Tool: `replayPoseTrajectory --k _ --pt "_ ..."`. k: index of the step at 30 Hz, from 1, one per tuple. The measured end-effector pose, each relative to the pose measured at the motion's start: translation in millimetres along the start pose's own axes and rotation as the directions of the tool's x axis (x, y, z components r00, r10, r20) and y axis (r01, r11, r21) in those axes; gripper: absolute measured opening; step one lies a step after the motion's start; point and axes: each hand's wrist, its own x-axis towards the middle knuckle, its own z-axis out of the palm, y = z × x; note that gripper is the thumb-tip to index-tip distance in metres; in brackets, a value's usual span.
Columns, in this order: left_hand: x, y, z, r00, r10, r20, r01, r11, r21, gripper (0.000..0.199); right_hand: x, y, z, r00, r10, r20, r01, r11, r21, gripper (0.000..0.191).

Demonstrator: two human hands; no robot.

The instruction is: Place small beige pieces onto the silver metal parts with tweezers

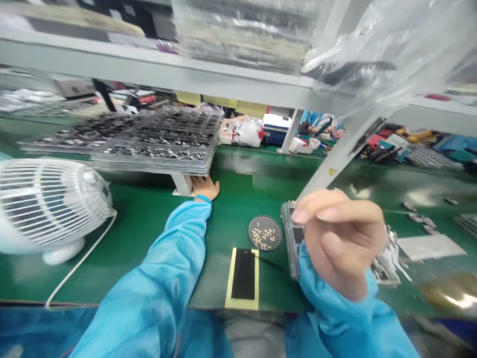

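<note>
– Fingers of yr L hand (206,188): doing what?
– Can't tell if they're closed on anything. Tips go out of sight under the front edge of the tray stack (156,165), just beside the white support leg (182,184).
– OK, go L to R.
– Far L, white fan (55,204) on the green tabletop (137,214). Then the tray stack, raised above the tabletop, full of small dark & shiny parts.
– How'll it handle?
– Prob. light per tray, heavier stacked. Looks like stiff clear plastic, likely slick, corners might crack. I'd take it by opp. rims & hold it level, b/c loose parts could slide.
– Middle?
– Black pad (244,278) on a yellow sheet (229,293) nr the front edge; round dish (264,219) w/ tiny pale pieces just beyond.
– & yr R hand (346,243)?
– Up in front of the clear tray (292,243), fingers half curled, thumb apart from them, nothing seen in the grip. Bit blurred tho. White strips (393,248) lie to its R.
</note>
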Motion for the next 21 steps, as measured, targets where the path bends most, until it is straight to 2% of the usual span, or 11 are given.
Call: replayPoseTrajectory --k 2,4,5,7,9,11,14,17,19,21 --pt "3.8 -1.9 8.4 1.0 -0.001 0.023 0.0 1.0 0.024 0.064 -6.6 0.5 -10.2 0.992 0.067 0.104 -0.057 0.994 -0.098 0.013" --pt "8.4 -2.1 16.0 0.999 0.004 0.042 -0.005 1.0 0.028 0.062 -23.5 4.6 -21.7 0.953 0.197 0.231 -0.143 0.963 -0.229 0.014" --pt "10.4 -2.3 19.2 0.999 0.006 0.047 -0.007 1.0 0.025 0.06 -36.5 8.0 -27.2 0.913 0.283 0.293 -0.188 0.931 -0.314 0.014" --pt "12.8 -3.3 23.2 0.998 0.027 0.051 -0.027 1.0 0.009 0.057 -69.2 16.7 -36.8 0.8 0.481 0.358 -0.255 0.814 -0.522 0.013" --pt "12.8 -4.9 23.8 0.995 0.076 0.065 -0.075 0.997 -0.017 0.055 -104.9 26.4 -43.8 0.697 0.628 0.347 -0.243 0.662 -0.709 0.015" --pt "11.6 -6.9 21.9 0.989 0.143 0.047 -0.142 0.989 -0.032 0.053 -134.7 34.8 -47.4 0.643 0.699 0.313 -0.169 0.529 -0.832 0.017" --pt "10.2 -11.2 19.1 0.988 0.156 -0.014 -0.156 0.988 -0.005 0.057 -158.9 42.1 -46.7 0.59 0.741 0.32 -0.018 0.408 -0.913 0.017" --pt "10.8 -16.1 19.1 0.994 0.104 0.023 -0.103 0.994 -0.024 0.053 -164.0 44.0 -43.8 0.557 0.755 0.346 0.087 0.361 -0.928 0.017" --pt "12.1 -19.3 20.0 0.993 0.111 0.035 -0.108 0.992 -0.072 0.045 -163.1 44.1 -43.1 0.546 0.76 0.353 0.115 0.349 -0.93 0.014" --pt "14.2 -22.7 20.8 0.991 0.133 0.015 -0.13 0.984 -0.119 0.042 -161.3 44.0 -43.8 0.552 0.763 0.335 0.087 0.347 -0.934 0.016"
